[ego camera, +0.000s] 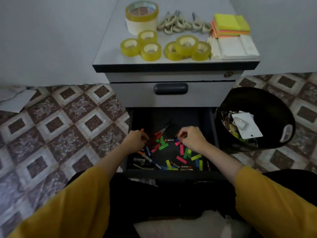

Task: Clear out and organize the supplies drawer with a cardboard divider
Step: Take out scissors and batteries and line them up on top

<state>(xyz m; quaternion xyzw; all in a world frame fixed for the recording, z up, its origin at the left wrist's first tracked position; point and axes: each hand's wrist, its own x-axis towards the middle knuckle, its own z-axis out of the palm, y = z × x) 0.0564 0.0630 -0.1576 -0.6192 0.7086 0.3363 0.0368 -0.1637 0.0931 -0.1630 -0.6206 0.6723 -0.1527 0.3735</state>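
Down in the open drawer (185,117), at the foot of the cabinet, the clutter is only half cleared. The left hand (136,140) is curled tight round an orange-capped pen (142,130), perhaps a bundle of them, its cap poking out toward the far side. The right hand (192,137) has its fingers (182,134) bent in a pinch on a small dark piece (176,135); I cannot tell what that is. Between the two hands lie the red-handled scissors (158,135), long axis running from the handles at near left to the steel tips at far right. The handles lie just beside the left hand, so that hand looks the likelier one to lift them. Nearer the front edge are thin paper flags (181,159) in pink, green and yellow, flat and flimsy, with slim markers (149,158) and smooth cylindrical batteries (186,167). Just right of the drawer stands a round black bin (274,107) holding scraps. Up on the cabinet top are glossy yellow tape rolls (151,50), grey-handled scissors (173,24), a neon sticky-note block (229,24) and white pads (238,47).
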